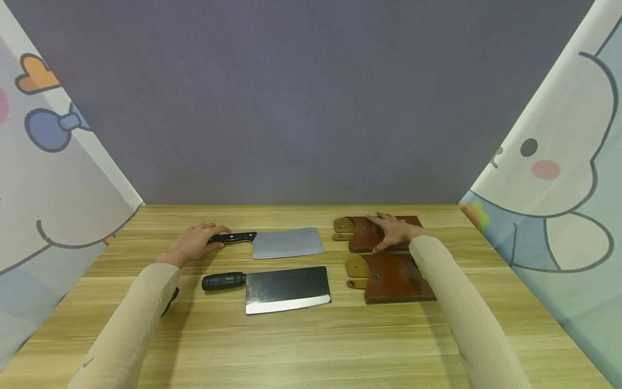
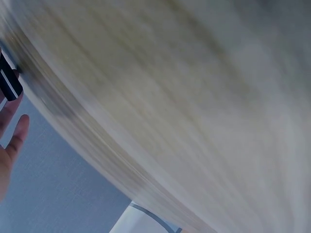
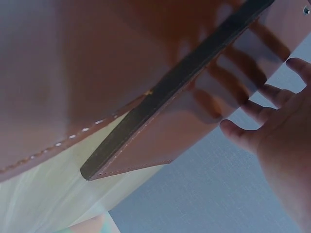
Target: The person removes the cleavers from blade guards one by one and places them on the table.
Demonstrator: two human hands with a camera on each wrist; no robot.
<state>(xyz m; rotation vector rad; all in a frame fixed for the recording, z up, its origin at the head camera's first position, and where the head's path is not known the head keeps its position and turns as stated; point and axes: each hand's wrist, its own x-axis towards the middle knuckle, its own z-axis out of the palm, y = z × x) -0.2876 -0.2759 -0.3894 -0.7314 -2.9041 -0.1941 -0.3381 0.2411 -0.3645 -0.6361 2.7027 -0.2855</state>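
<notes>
In the head view, my left hand (image 1: 194, 241) is around the butt of the black handle (image 1: 235, 237) of a silver cleaver (image 1: 289, 243). Its thumb lies on the near side and its fingers on the far side; firm contact is unclear. The left wrist view catches only the handle end (image 2: 10, 83) and some fingers at its left edge. Over the farther brown leather knife sheath (image 1: 365, 233) my right hand (image 1: 396, 231) is spread, fingers apart. The right wrist view shows those spread fingertips with their reflections on the glossy leather sheath (image 3: 146, 143).
A dark-bladed cleaver (image 1: 286, 289) with a black handle lies nearer on the wooden table (image 1: 291, 346). A second brown sheath (image 1: 396, 278) with tan straps lies partly under my right forearm. A grey wall (image 1: 301, 108) stands behind, with cartoon-printed panels (image 1: 559, 178) on both sides.
</notes>
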